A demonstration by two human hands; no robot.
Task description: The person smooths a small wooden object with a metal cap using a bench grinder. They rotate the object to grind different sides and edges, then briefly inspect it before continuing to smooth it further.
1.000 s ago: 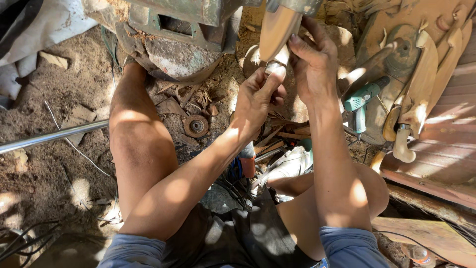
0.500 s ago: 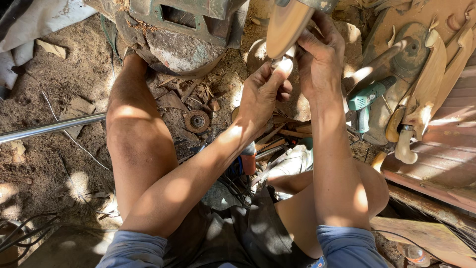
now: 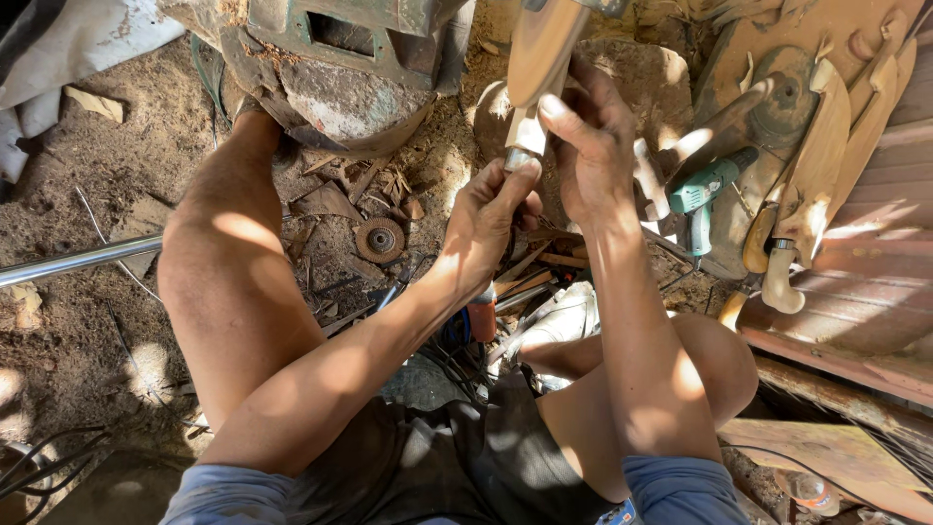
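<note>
A big rusty machine [image 3: 340,68] sits on the sawdust-covered ground [image 3: 87,321] at the top, beyond the person's bent knee. To the right lies a pile of carved wooden pieces [image 3: 826,146], with a green drill [image 3: 702,194] beside them. A metal pipe [image 3: 68,261] crosses the left side. In the middle, both hands grip a pale wooden piece [image 3: 537,53] held upright above the ground: the right hand [image 3: 588,156] wraps its lower part, and the left hand [image 3: 486,209] pinches its metal-ringed bottom end. A round grinding disc [image 3: 380,239] lies below.

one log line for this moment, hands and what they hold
left hand: gripping lower end of wooden piece | right hand: gripping same piece | nearby: grinding disc, green drill
</note>
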